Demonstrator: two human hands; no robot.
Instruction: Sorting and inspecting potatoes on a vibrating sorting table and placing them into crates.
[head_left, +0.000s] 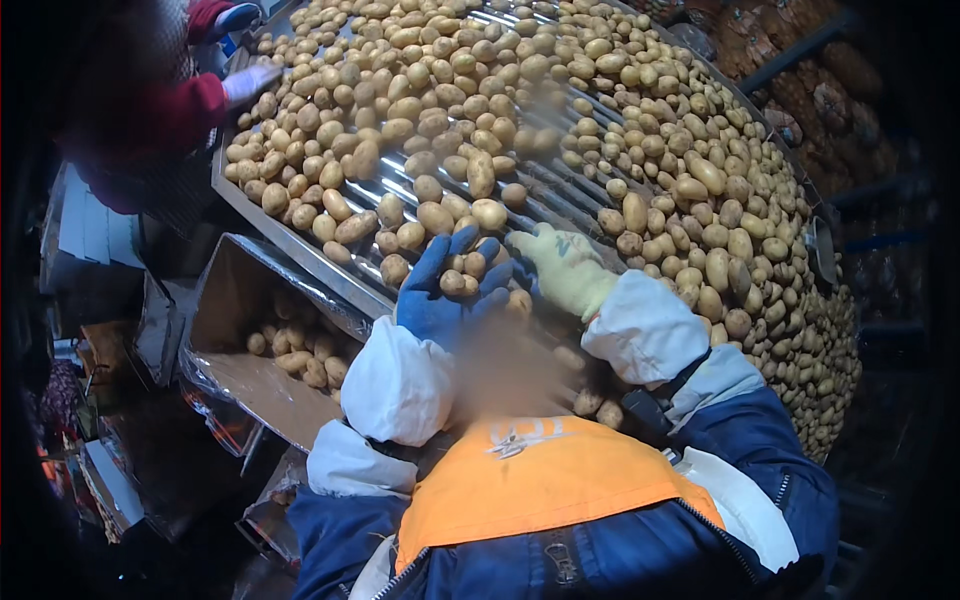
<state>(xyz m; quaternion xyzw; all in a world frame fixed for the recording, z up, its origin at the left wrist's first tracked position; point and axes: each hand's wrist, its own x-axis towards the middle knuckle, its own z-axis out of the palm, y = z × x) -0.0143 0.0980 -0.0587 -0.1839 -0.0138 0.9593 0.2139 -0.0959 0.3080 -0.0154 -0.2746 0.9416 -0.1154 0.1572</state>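
Observation:
My left hand, in a blue-coated work glove, is turned palm up. Several small potatoes lie cupped in its fingers. To its right is my right hand in a pale yellow glove, back side up, with its fingertips close to those potatoes; its palm is hidden, so whether it grips one cannot be told. Both hands are over a slatted metal sorting table heaped with loose potatoes. White sleeve covers reach to both wrists.
Left of the table stands a cardboard box lined with plastic, with potatoes inside. Another person's gloved hand rests at the table's far left edge. Filled net sacks are stacked behind metal bars at right. A metal rim borders the table.

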